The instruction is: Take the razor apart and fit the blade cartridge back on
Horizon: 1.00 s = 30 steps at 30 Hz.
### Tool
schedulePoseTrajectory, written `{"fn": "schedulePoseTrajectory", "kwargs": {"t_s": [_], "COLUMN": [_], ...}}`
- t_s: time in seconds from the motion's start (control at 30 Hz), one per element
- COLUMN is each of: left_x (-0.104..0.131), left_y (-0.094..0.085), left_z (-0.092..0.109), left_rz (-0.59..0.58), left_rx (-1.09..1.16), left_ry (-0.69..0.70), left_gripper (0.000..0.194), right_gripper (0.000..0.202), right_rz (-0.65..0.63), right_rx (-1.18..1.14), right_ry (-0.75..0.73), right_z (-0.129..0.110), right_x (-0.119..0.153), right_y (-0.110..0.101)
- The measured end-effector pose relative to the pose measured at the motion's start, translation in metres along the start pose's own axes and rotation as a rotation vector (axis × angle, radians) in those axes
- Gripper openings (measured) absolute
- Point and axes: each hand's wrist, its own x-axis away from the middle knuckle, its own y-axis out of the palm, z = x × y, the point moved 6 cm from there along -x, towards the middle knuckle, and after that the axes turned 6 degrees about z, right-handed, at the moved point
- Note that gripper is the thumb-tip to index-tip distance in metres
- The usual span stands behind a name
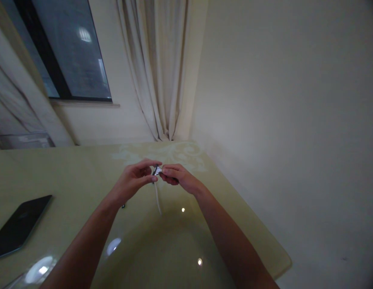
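Note:
Just above the table, both hands meet at a small shiny silver and dark piece (pixel 157 170), too small to name. My left hand (pixel 135 176) grips its dark edge between thumb and index finger. From the other side, my right hand (pixel 177 175) pinches the silvery end, its other fingers curled under. A short white cord or strip (pixel 158 199) runs down below the piece; whether it is joined to it I cannot tell. Close to my left wrist, a tiny black object (pixel 123 206) shows on the table, partly hidden by the arm.
A dark flat tablet or laptop (pixel 21 224) lies at the left of the glossy yellowish table (pixel 84 172). Beige curtains (pixel 162 68) and a window (pixel 72 48) stand behind. A plain wall (pixel 279 108) runs along the table's right edge. Lamp reflections show on the tabletop.

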Motion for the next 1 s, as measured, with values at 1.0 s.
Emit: {"fn": "schedulePoseTrajectory", "kwargs": {"t_s": [1.0], "left_x": [0.001], "left_y": [0.005], "left_z": [0.004], "left_rz": [-0.082], "left_rx": [0.267], "left_ry": [-0.054], "left_gripper": [0.045], "right_gripper": [0.043], "right_rz": [-0.074], "right_rx": [0.071], "right_ry": [-0.041], "right_z": [-0.012], "right_x": [0.005], "right_y": [0.01]}}
